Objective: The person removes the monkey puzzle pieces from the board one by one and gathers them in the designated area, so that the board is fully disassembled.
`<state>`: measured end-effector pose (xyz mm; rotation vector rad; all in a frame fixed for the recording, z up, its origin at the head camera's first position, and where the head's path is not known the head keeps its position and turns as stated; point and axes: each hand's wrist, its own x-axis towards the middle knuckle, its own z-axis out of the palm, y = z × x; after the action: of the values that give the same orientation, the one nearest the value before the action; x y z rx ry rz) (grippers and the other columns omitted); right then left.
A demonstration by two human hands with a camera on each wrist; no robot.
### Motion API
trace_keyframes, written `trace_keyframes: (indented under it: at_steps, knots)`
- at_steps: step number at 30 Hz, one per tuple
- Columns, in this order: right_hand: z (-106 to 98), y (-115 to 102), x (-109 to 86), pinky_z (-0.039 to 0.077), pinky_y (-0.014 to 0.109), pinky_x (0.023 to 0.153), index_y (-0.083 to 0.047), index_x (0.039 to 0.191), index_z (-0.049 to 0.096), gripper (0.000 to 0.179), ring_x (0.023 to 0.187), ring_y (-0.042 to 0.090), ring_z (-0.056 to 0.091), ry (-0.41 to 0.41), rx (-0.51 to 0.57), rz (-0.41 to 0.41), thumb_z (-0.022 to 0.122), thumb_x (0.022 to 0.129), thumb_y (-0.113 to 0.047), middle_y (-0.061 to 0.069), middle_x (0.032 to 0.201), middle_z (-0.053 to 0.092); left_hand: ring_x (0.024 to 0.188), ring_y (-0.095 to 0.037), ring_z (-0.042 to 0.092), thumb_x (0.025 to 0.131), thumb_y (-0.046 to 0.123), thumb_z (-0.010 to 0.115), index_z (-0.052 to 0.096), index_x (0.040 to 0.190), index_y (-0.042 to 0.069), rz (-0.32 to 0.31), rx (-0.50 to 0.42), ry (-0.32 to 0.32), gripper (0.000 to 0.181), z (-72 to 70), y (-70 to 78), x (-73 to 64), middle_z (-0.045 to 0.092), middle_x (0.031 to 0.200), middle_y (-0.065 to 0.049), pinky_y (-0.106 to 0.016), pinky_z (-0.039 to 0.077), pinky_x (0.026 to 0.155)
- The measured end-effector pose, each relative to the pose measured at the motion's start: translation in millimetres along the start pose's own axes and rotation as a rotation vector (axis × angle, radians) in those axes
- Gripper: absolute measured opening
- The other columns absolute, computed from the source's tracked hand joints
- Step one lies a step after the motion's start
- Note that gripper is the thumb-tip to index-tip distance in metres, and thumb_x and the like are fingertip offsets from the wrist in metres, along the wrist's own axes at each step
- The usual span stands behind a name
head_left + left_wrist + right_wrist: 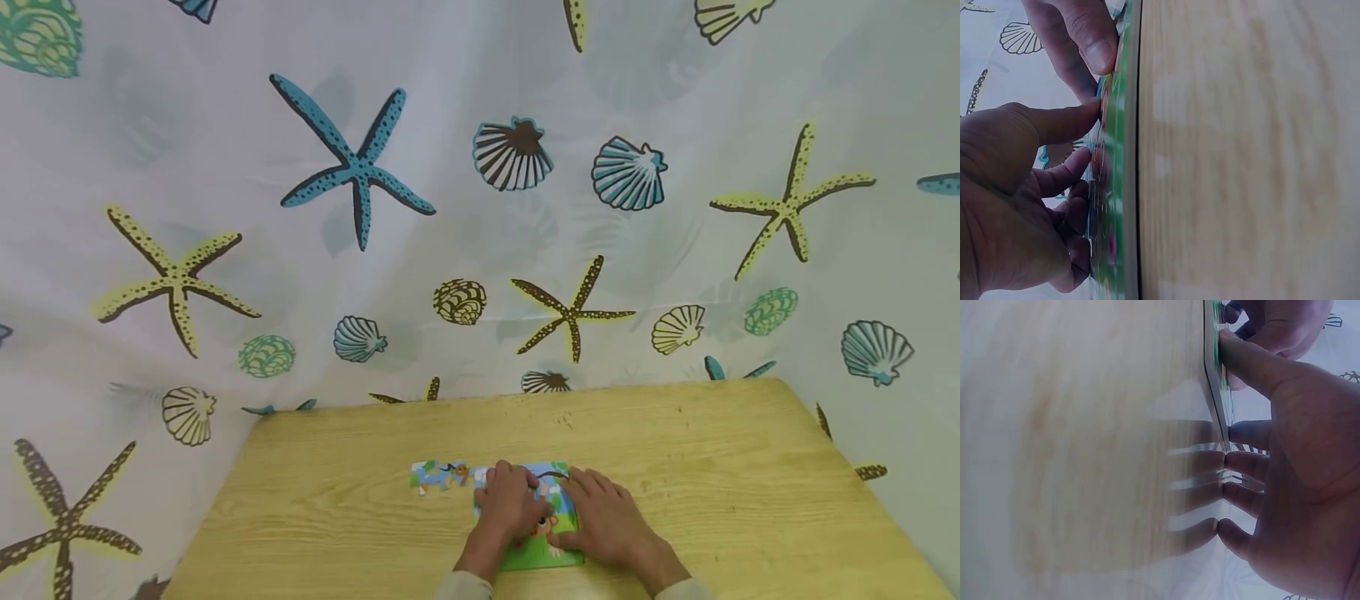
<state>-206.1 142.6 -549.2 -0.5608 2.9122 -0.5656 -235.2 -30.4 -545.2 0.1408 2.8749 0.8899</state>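
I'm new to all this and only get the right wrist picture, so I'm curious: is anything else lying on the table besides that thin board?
Observer: Yes. The head view shows jigsaw pieces on the wood-grain table, to the left of the puzzle board.
Operator: Nice! I only see the board's edge. What is pictured on it?
Observer: Part of an orange-brown cartoon animal shows between the hands; the rest is hidden.
Operator: And where on the board is the left hand?
Observer: In the head view, the left hand is mostly over the board's left side.
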Motion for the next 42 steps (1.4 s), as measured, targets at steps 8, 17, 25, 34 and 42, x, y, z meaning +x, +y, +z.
trace_keyframes:
  at_steps: [8, 17, 25, 34, 42]
  knots:
    - [-0.3, -0.7, 0.3, 0.032, 0.064, 0.106, -0.011, 0.145, 0.042, 0.084, 0.14, 0.038, 0.034, 0.01, 0.015, 0.003, 0.065, 0.082, -0.062, 0.013, 0.154, 0.036, 0.098, -0.029, 0.044, 0.077, 0.03, 0.081, 0.061, 0.093, 0.011, 0.002, 0.012, 0.012, 0.032, -0.7, 2.5, -1.9, 0.049, 0.102, -0.009, -0.059, 0.033, 0.084]
    - [-1.0, -1.6, -2.5, 0.031, 0.064, 0.106, -0.01, 0.144, 0.043, 0.084, 0.14, 0.039, 0.034, 0.014, 0.033, 0.012, 0.067, 0.081, -0.06, 0.014, 0.153, 0.036, 0.084, -0.021, 0.059, 0.083, 0.026, 0.073, 0.06, 0.093, 0.014, 0.067, -0.038, 0.072, 0.02, 7.3, 1.1, -0.6, 0.065, 0.086, 0.003, -0.058, 0.032, 0.081]
    - [-1.9, -1.6, -2.6, 0.031, 0.063, 0.107, -0.01, 0.144, 0.044, 0.084, 0.141, 0.038, 0.033, 0.011, 0.03, 0.011, 0.066, 0.081, -0.061, 0.012, 0.154, 0.035, 0.068, -0.01, 0.056, 0.094, 0.023, 0.061, 0.059, 0.092, 0.018, 0.099, -0.142, 0.136, 0.005, -1.0, -9.4, -1.0, 0.065, 0.083, 0.008, -0.051, 0.038, 0.079]
    - [-2.7, -1.9, -4.5, 0.03, 0.062, 0.108, -0.01, 0.145, 0.043, 0.085, 0.142, 0.037, 0.031, 0.003, 0.026, 0.025, 0.067, 0.081, -0.061, 0.012, 0.155, 0.034, 0.062, -0.009, 0.045, 0.092, 0.018, 0.063, 0.054, 0.132, 0.021, -0.031, -0.13, 0.145, 0.042, -42.6, -58.2, -12.7, 0.055, 0.085, 0.007, -0.038, 0.037, 0.068]
    - [-4.5, -3.5, -4.6, 0.029, 0.063, 0.108, -0.01, 0.146, 0.042, 0.084, 0.143, 0.038, 0.03, -0.001, 0.043, 0.02, 0.067, 0.082, -0.059, 0.012, 0.155, 0.033, 0.066, -0.013, 0.049, 0.087, 0.018, 0.06, 0.055, 0.133, 0.018, -0.168, -0.111, 0.108, 0.046, -66.2, -93.8, -26.4, 0.055, 0.076, 0.006, -0.06, 0.036, 0.082]
